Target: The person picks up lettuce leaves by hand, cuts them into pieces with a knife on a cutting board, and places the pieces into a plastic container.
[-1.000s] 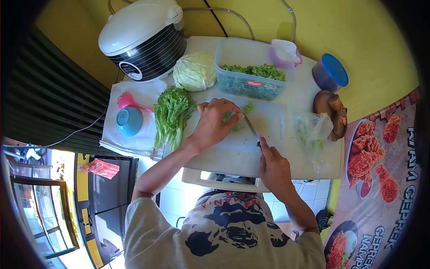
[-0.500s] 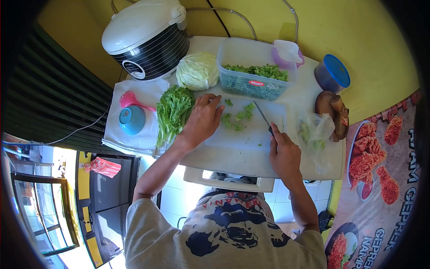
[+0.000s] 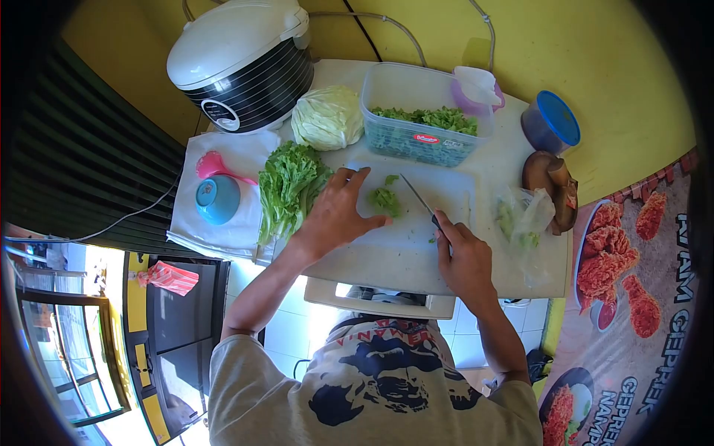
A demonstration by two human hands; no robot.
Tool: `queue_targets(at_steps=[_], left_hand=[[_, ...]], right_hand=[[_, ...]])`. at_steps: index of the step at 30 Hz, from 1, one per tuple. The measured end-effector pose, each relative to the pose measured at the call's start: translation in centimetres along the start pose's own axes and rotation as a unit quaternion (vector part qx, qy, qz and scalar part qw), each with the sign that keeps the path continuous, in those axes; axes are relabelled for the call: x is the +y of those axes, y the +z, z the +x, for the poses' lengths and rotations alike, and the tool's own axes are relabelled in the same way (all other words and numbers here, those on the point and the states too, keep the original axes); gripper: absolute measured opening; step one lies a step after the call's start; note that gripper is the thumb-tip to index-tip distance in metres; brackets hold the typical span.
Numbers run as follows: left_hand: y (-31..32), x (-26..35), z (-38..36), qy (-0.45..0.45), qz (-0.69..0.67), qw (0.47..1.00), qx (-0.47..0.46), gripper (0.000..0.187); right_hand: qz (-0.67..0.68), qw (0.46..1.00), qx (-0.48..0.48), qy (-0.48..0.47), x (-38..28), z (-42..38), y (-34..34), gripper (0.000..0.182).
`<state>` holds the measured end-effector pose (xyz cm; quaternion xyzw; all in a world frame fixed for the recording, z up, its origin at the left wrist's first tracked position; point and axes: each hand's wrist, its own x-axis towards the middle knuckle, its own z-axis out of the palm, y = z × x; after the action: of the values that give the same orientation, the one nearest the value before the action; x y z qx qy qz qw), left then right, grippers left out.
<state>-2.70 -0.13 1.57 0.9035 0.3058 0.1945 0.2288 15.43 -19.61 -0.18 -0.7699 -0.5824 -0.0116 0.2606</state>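
Observation:
My right hand (image 3: pixel 466 260) is closed around the handle of a knife (image 3: pixel 419 195), whose blade points up and left over a white cutting board (image 3: pixel 452 189). Beside the blade lies a small heap of cut green lettuce pieces (image 3: pixel 385 201). My left hand (image 3: pixel 336 213) reaches over the board's left side, thumb and fingers spread around the left of that heap, holding nothing. A leafy head of lettuce (image 3: pixel 284 189) rests just left of my left hand. Behind the board, a clear plastic container (image 3: pixel 416 149) holds chopped lettuce.
A cabbage (image 3: pixel 327 120) and a rice cooker (image 3: pixel 242 70) stand at the back left. A blue bowl (image 3: pixel 217 199) and pink ladle (image 3: pixel 212 165) lie on white cloth. To the right are a plastic bag (image 3: pixel 526 223), a brown object (image 3: pixel 552 189) and a blue-lidded tub (image 3: pixel 552 123).
The scattered lettuce pieces are now gathered into a tighter heap. The knife has moved left with my right hand, and my left hand's thumb has spread out to the right.

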Motion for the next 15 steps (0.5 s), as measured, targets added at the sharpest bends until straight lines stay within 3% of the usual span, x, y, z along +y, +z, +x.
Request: queue_targets(at_steps=[2, 8, 15], left_hand=[[2.1, 0.2, -0.6, 0.069, 0.028, 0.996, 0.041, 0.076], [2.9, 0.2, 0.3, 0.058, -0.036, 0.997, 0.027, 0.072], [3.0, 0.3, 1.2, 0.094, -0.055, 0.994, -0.006, 0.042]], right_hand=[[0.009, 1.0, -0.008, 0.001, -0.3, 0.7, 0.3, 0.04], [0.051, 0.998, -0.03, -0.003, -0.8, -0.2, -0.1, 0.039], [0.061, 0.997, 0.017, 0.04, 1.2, -0.6, -0.2, 0.041]])
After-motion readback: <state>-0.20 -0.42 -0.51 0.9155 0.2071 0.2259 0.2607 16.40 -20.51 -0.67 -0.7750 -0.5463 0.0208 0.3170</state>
